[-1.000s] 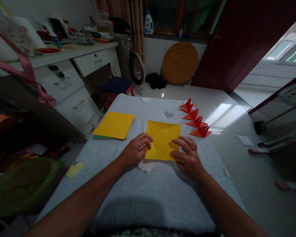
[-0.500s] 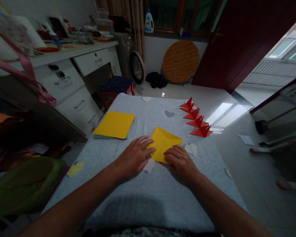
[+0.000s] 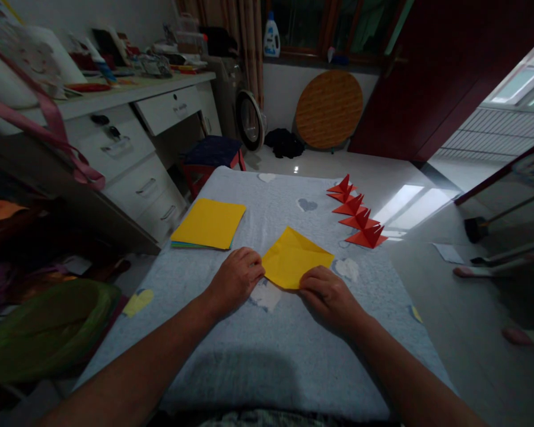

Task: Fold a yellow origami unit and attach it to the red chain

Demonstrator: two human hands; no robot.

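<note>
A sheet of yellow origami paper [image 3: 296, 261] lies on the cloth-covered table in front of me, with creases and a folded edge along its upper right. My left hand [image 3: 239, 276] is closed at the sheet's left corner, pinching it between thumb and fingers. At the lower right edge, my right hand [image 3: 327, 292] has its fingers curled and closed on the paper. To the left sits a stack of coloured paper [image 3: 210, 223] with a yellow sheet on top. Several folded red paper pieces [image 3: 358, 212] stand in an overlapping row at the far right.
The table's pale blue cloth [image 3: 249, 367] has heart patterns. Beyond it are a stool [image 3: 211, 152], a washing machine with its round door [image 3: 250, 120] open, and a round wooden tabletop [image 3: 329, 110] against the wall. A white desk [image 3: 129, 148] stands left, above a green-lined bin [image 3: 48, 332].
My left hand's fingers have drawn in from spread on the sheet to a pinch at its left corner. My right hand has slid slightly toward the lower edge.
</note>
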